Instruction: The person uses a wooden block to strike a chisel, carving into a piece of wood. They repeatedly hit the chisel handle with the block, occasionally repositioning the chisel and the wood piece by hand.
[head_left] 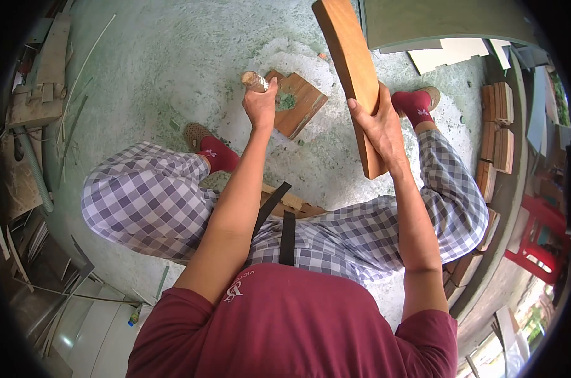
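My left hand [260,106] is closed around a short, thick, pale handle [252,78] with a worn, mottled end; what it belongs to is mostly hidden by the hand. Just beside it, a brown wooden block [305,101] lies on the floor, with a greenish patch near its middle. In my right hand [380,131] is a long, slightly curved wooden plank [345,47], gripped near its lower end and tilted up and away from me. The thumb lies across the plank's broad face, and the fingers wrap behind its edge.
Several wooden pieces [498,104] are stacked along the right wall, near a red plastic stool [540,239]. Scrap boards [43,94] and strips crowd the left side. The concrete floor [165,69] carries pale dust between my feet. A large greenish panel [446,22] stands at the upper right.
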`<action>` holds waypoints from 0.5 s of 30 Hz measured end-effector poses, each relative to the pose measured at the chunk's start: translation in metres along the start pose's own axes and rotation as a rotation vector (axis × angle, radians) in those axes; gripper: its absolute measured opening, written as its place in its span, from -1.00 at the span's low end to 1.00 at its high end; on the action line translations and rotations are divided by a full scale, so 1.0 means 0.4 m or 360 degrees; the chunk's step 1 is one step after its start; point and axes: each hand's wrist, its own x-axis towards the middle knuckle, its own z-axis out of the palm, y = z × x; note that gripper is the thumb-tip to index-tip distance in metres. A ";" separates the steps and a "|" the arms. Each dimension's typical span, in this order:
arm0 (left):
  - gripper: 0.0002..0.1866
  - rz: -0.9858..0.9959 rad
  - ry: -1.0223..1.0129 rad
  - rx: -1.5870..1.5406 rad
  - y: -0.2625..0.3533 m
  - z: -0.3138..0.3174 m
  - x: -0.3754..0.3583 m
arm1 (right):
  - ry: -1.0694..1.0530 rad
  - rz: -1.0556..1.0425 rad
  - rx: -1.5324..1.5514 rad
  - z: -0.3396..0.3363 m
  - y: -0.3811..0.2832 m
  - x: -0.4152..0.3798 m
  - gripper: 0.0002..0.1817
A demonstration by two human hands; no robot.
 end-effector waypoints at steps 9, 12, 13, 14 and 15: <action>-0.65 0.0125 0.0024 0.0060 0.001 0.016 -0.024 | -0.0210 -0.0559 -0.0244 -0.019 -0.211 -0.002 -0.10; -0.66 0.0271 0.0088 0.0023 -0.059 0.049 -0.008 | -0.0438 -0.0944 -0.0540 0.026 -0.171 0.019 -0.19; -0.66 0.0271 0.0092 0.0018 -0.071 0.051 -0.013 | -0.0629 -0.0793 -0.1004 0.030 -0.165 0.033 -0.26; -0.69 0.0384 0.0055 -0.0108 -0.083 0.053 -0.019 | -0.0673 -0.0769 -0.1063 0.027 -0.158 0.038 -0.28; -0.71 0.0503 0.0006 -0.0236 -0.093 0.058 -0.018 | -0.0707 -0.0735 -0.1117 0.026 -0.153 0.045 -0.30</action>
